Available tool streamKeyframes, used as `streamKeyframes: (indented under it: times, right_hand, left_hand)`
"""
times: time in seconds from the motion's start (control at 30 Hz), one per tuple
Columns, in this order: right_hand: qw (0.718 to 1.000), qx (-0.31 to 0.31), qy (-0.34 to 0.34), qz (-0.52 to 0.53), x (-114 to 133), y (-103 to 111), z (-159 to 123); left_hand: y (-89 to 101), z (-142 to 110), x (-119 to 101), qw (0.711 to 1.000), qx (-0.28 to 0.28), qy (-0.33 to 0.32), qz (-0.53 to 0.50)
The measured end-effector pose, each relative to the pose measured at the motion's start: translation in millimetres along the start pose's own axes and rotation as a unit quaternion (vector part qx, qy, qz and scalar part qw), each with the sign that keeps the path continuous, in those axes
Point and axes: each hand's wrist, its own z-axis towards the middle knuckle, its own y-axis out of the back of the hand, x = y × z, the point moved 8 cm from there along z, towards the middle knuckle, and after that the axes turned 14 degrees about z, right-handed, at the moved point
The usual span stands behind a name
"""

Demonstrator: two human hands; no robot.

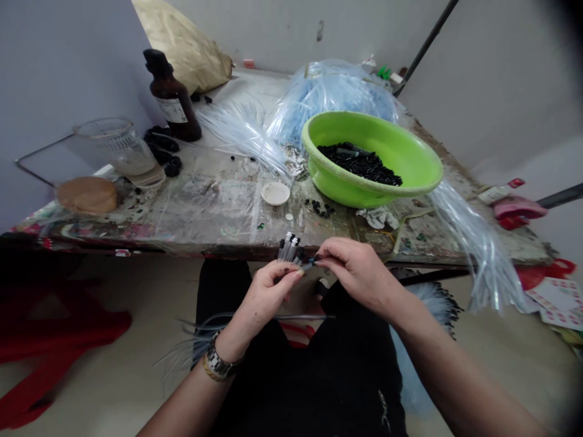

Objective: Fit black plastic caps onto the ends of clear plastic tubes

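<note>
My left hand [274, 285] is closed around a bundle of thin clear plastic tubes [288, 250], their ends carrying black and white tips. The loose tails of the tubes trail off to the left over my lap. My right hand [348, 264] pinches a small dark piece [314, 260] at the end of one tube that leans out of the bundle. Its exact shape is hidden by my fingertips. Beyond my hands a green basin [373, 194] holds a heap of small black parts [359, 164]. A few black parts [322, 209] lie loose by the basin.
A white cap [276, 193], a brown bottle [175, 106], a tilted glass jug [122, 149] and a round brown lid-like piece [86, 195] stand on the stained table. Bunches of clear tubes [334, 91] lie behind the basin; others [483, 243] hang over the right edge.
</note>
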Motion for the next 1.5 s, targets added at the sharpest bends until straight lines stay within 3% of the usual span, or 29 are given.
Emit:
streamKeyframes:
  times: [0.2, 0.7, 0.93, 1.07, 1.37, 1.5]
  right_hand:
    - [0.996, -0.015, -0.038, 0.073, -10.1, -1.6, -3.4]
    - [0.986, -0.035, -0.095, 0.134, -21.9, -13.3, -11.8]
    - [0.99, -0.09, -0.06, 0.094, -17.7, -19.4, -18.2]
    - [0.992, -0.09, -0.049, 0.074, -14.4, -22.2, -16.8]
    - [0.961, -0.058, -0.115, 0.246, -40.2, -16.0, -17.6]
    - [0.965, -0.067, -0.104, 0.233, -40.3, -9.0, -21.1]
  left_hand:
    - [-7.9, -1.7, -0.2, 0.999, 0.039, 0.018, -0.014]
    - [-12.4, -3.9, -0.3, 0.998, 0.054, 0.018, -0.027]
    - [-15.3, -4.6, 2.9, 0.998, 0.047, 0.022, -0.038]
    - [-19.3, -4.6, 6.1, 0.998, 0.047, 0.01, -0.037]
    - [-18.9, -4.3, 7.3, 0.996, 0.064, 0.025, -0.058]
    - [-18.0, -3.4, 6.8, 0.997, 0.058, 0.022, -0.048]
